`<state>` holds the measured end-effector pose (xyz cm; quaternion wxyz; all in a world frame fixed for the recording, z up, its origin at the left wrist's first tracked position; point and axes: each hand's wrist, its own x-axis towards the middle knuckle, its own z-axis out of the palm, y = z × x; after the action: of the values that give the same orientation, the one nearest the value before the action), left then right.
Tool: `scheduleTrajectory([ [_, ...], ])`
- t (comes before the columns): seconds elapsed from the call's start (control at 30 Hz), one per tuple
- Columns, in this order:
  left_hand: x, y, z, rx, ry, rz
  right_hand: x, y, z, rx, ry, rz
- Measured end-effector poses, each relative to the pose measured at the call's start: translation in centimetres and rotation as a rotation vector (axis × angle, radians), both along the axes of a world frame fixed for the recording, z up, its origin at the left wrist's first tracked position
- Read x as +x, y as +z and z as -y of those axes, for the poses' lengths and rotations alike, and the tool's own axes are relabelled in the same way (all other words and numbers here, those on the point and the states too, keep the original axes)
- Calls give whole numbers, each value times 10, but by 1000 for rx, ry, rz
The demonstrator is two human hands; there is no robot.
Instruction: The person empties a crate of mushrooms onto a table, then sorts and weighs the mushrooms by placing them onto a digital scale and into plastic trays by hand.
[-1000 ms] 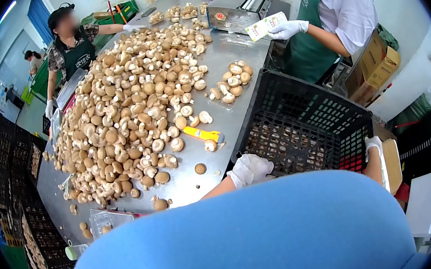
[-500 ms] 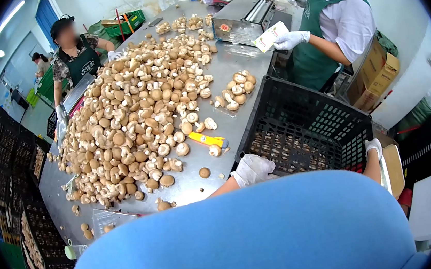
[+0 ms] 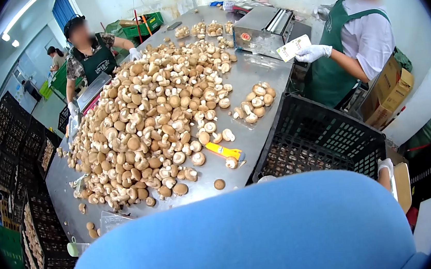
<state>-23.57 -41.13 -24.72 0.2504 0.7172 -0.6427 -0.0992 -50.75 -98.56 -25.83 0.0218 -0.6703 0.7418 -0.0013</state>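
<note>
A black plastic crate (image 3: 328,123) stands tilted against the table's right edge, with slotted walls and a perforated floor. My right hand (image 3: 386,166), in a white glove, is at its right rim with the fingers curled over it. Of my left hand (image 3: 267,179) only a sliver of white glove shows near the crate's near left corner; a large blue rounded surface (image 3: 245,230) hides the rest. On the metal table (image 3: 204,174) lies a big heap of mushrooms (image 3: 142,126). A yellow-handled tool (image 3: 222,150) lies beside the heap, nearest the crate.
Across the crate, a person in a green apron holds a printed card (image 3: 293,48). Another person (image 3: 95,63) stands behind the heap. A packed tray of mushrooms (image 3: 256,102) and a metal machine (image 3: 262,29) are on the table. Cardboard boxes (image 3: 390,91) stand at right.
The whole view has shifted, so the table and crate appear lower and further right. My left hand has dropped almost wholly behind the blue surface. My right hand stays at the crate's rim.
</note>
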Motion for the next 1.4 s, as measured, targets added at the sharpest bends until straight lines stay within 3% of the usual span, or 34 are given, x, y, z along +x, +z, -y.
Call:
scheduleTrajectory([
  [0.37,-12,-15,-9,-33,-9,-30,-4,-15,10,-27,-73,-5],
  [0.53,-1,-15,-6,-29,14,-3,-4,-31,28,102,-142,18],
  [0.67,10,-13,-5,-16,39,19,-17,-68,66,122,-72,-153],
  [0.8,20,-13,3,-13,34,35,2,-31,23,12,-197,73],
  [0.83,23,-12,8,-13,21,42,3,-23,13,-58,-111,83],
  [0.9,26,-13,21,-21,-17,53,29,37,-54,-64,-64,132],
  [1.0,19,-14,44,-35,-96,59,18,7,-29,-119,-151,132],
  [1.03,16,-14,51,-37,-120,57,24,22,-41,-53,-173,143],
  [1.07,13,-13,56,-39,-140,57,13,-8,-12,-114,-233,176],
  [1.1,12,-13,62,-38,-155,61,30,31,-54,-97,-168,207],
  [1.3,21,-7,87,-39,-166,97,39,49,-73,-107,-191,236],
  [1.4,28,-4,96,-39,-149,121,26,21,-46,-134,-211,228],
])
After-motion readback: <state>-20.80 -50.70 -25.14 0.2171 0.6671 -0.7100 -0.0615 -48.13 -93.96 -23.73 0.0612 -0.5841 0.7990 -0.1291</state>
